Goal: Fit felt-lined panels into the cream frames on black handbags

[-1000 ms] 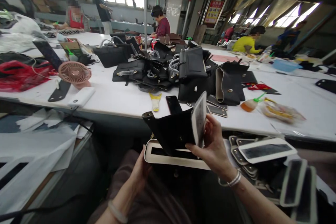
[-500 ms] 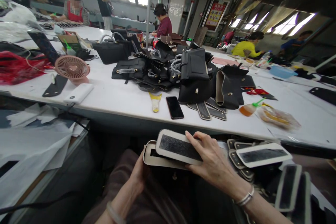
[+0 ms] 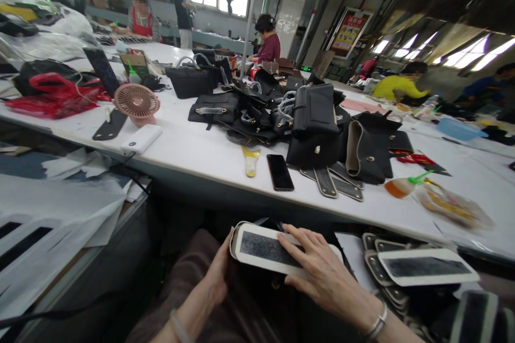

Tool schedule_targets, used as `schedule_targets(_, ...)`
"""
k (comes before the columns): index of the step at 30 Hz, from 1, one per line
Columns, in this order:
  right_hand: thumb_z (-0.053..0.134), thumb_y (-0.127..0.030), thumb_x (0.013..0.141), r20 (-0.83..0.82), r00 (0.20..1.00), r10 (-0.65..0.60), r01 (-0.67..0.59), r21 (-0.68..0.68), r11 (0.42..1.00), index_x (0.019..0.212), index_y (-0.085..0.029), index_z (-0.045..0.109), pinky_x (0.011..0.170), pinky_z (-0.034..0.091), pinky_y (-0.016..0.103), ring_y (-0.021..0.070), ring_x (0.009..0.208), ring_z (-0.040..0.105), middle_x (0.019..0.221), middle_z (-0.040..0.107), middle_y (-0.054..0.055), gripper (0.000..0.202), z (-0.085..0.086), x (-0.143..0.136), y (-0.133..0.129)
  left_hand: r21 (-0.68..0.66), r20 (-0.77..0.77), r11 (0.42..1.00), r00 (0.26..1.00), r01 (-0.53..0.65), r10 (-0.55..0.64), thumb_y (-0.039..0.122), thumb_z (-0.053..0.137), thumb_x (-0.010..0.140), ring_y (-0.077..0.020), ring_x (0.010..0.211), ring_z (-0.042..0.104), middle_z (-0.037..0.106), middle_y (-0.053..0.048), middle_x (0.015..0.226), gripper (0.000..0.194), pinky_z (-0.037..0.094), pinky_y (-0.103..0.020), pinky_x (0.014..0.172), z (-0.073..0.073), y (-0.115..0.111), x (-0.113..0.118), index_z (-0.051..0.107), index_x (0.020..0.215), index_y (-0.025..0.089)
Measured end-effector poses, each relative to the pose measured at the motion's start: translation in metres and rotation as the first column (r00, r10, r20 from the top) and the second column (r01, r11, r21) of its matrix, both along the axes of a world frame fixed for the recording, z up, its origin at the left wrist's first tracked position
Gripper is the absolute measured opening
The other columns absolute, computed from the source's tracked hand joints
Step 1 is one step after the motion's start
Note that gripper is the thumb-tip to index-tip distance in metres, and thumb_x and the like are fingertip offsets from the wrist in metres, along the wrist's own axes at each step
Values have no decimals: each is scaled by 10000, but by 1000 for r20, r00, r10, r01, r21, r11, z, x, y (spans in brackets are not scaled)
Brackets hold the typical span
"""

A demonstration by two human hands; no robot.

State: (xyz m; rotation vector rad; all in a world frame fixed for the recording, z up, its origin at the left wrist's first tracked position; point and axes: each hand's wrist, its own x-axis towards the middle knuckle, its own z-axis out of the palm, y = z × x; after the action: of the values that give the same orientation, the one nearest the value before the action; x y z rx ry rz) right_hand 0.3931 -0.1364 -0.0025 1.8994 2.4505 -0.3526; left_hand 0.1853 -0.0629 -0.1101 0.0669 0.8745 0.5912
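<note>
Left hand (image 3: 220,272) is curled around the left end of the cream-edged bag (image 3: 233,248), before the counter (image 3: 201,155); right hand (image 3: 317,263) lies, fingers extended, over the white-rimmed panel (image 3: 261,246) upon it (whether it grips, I cannot tell). Fitting the panel seems in hand; next move probably calls for matching edges.

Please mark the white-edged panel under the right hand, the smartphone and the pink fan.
White-edged panel (image 3: 263,247), head view: on its dark strip.
Smartphone (image 3: 280,172), head view: middle of its screen.
Pink fan (image 3: 137,102), head view: its round grille.
</note>
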Motion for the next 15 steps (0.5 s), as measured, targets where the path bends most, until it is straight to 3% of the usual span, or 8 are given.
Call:
schedule_targets(5,550,-353,922,-32,999,22,-23,-30,999,1403,-275,453,1074,392,525,298,1321,392,1501,401,44,496,3,-2,5,15,72,1000,997,11,-12,515,572,883,-216,695,686,760,-54,748,480,492,-300,776,3,1,1,696,1079,95)
schedule_targets(10,501,-274,945,-65,997,51,-51,4,999,1427,-217,418,1096,400,495,276,1326,395,1475,435,54,492,-8,-7,-5,46,140,997,988,55,-61,593,589,842,-253,747,697,761,-99,755,571,492,-323,793,3,-1,-1,717,986,55)
schedule_targets(15,456,-207,955,-58,998,-10,15,87,996,1400,-158,453,1079,418,511,293,1289,424,1417,478,113,448,-22,-18,-19,88,135,995,989,45,-57,428,627,871,-218,760,704,774,-68,826,339,493,-288,773,0,-3,-3,726,903,105)
